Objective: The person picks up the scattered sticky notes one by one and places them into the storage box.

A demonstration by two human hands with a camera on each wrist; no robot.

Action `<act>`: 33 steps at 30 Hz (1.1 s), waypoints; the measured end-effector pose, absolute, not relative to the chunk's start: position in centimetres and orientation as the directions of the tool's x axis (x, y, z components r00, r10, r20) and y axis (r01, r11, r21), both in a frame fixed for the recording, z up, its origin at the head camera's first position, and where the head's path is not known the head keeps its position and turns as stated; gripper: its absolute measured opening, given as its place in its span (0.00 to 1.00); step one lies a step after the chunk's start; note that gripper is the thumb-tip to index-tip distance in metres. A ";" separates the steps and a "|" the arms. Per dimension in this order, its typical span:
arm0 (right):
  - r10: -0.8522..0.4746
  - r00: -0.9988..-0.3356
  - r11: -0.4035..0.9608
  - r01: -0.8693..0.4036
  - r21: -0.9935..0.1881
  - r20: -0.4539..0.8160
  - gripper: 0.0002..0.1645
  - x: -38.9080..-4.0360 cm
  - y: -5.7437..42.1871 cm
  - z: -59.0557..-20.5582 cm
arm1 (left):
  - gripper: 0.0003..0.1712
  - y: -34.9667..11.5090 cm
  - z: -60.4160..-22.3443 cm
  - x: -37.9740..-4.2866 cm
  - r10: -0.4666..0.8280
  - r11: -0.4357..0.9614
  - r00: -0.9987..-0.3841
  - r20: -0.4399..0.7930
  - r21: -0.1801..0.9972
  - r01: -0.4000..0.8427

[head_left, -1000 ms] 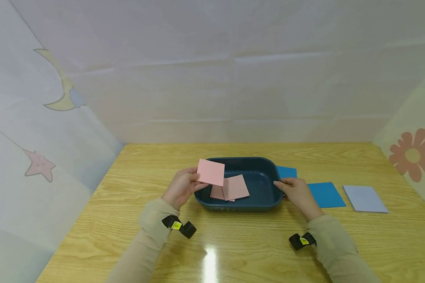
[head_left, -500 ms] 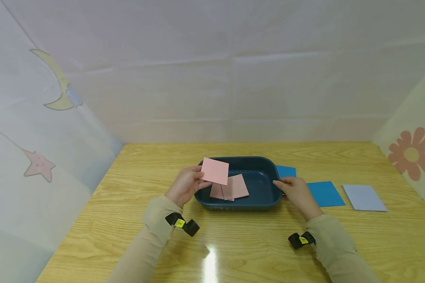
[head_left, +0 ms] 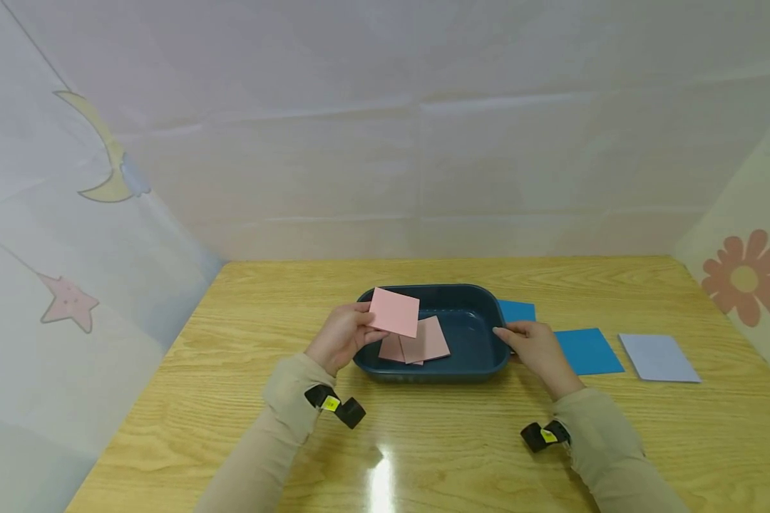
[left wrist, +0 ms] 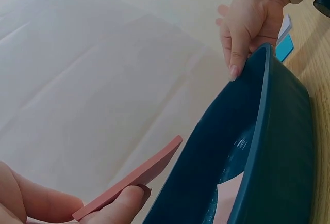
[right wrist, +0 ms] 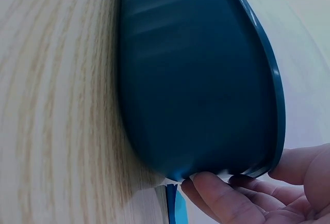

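A dark blue plastic basin (head_left: 471,335) stands on the wooden table. My left hand (head_left: 341,333) pinches a square pink pad of paper (head_left: 394,312) between thumb and fingers, above the basin's left end. In the left wrist view this pink pad (left wrist: 131,180) shows its thick edge. Beneath it, pink paper squares (head_left: 426,340) lie overlapping on the basin floor, partly hidden by the held pad. My right hand (head_left: 539,353) grips the basin's right end. Its thumb is on the rim, with the fingers against the outer wall in the right wrist view.
Blue paper squares (head_left: 589,351) lie on the table right of the basin, one partly hidden behind it and the right hand. Farther right is a pale lilac-white square (head_left: 659,358). A light cloth wall (head_left: 385,178) rises behind the wooden table (head_left: 282,299).
My left hand has moved slightly right with the pink pad, farther over the basin. The right hand keeps its hold on the basin, and the other squares have stayed put.
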State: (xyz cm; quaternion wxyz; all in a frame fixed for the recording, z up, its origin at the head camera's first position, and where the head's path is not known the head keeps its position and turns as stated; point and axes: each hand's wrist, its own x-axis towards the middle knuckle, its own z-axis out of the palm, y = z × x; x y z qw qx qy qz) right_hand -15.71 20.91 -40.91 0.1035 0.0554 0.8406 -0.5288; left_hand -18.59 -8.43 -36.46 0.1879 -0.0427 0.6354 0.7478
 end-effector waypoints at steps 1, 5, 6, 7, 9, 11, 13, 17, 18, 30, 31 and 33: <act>-0.016 -0.972 0.433 0.203 -0.878 -0.233 0.32 -15.7 20.9 -40.9 | 0.25 -8.3 -36.4 -18.6 0.228 -0.122 -0.925 -0.305 0.933 -0.337; -0.019 -0.973 0.429 0.202 -0.881 -0.232 0.32 -15.7 20.9 -41.0 | 0.24 -7.9 -36.3 -18.7 0.232 -0.117 -0.922 -0.309 0.933 -0.341; -0.020 -0.973 0.428 0.201 -0.881 -0.232 0.32 -15.7 20.9 -41.0 | 0.24 -7.8 -36.2 -18.7 0.231 -0.113 -0.923 -0.309 0.933 -0.341; -0.023 -0.973 0.428 0.198 -0.882 -0.230 0.32 -15.7 20.9 -41.0 | 0.24 -7.7 -36.2 -18.8 0.231 -0.110 -0.922 -0.310 0.934 -0.341; -0.027 -0.974 0.426 0.194 -0.884 -0.226 0.32 -15.7 21.0 -41.0 | 0.24 -7.6 -36.1 -18.8 0.230 -0.103 -0.922 -0.311 0.935 -0.341; -0.028 -0.974 0.425 0.192 -0.885 -0.225 0.32 -15.6 21.0 -41.0 | 0.23 -7.5 -36.0 -18.9 0.228 -0.100 -0.921 -0.316 0.933 -0.345; -0.027 -0.973 0.422 0.196 -0.885 -0.228 0.32 -15.6 21.0 -41.1 | 0.23 -7.4 -36.0 -18.9 0.227 -0.099 -0.920 -0.319 0.932 -0.348; -0.025 -0.972 0.420 0.201 -0.885 -0.232 0.32 -15.6 21.0 -41.2 | 0.23 -7.2 -35.9 -19.0 0.231 -0.096 -0.917 -0.326 0.930 -0.355; -0.026 -0.973 0.421 0.199 -0.885 -0.231 0.32 -15.6 21.0 -41.2 | 0.23 -7.2 -35.9 -19.0 0.234 -0.096 -0.916 -0.326 0.930 -0.356; -0.025 -0.973 0.416 0.197 -0.888 -0.228 0.31 -15.6 21.0 -41.1 | 0.24 -6.4 -35.9 -19.1 0.265 -0.093 -0.901 -0.345 0.920 -0.380; -0.025 -0.974 0.416 0.196 -0.888 -0.226 0.31 -15.6 21.0 -41.1 | 0.24 -6.3 -36.0 -19.2 0.268 -0.092 -0.899 -0.346 0.920 -0.381; -0.023 -0.974 0.414 0.196 -0.889 -0.226 0.31 -15.6 21.0 -41.1 | 0.24 -6.1 -36.0 -19.2 0.279 -0.093 -0.893 -0.352 0.916 -0.390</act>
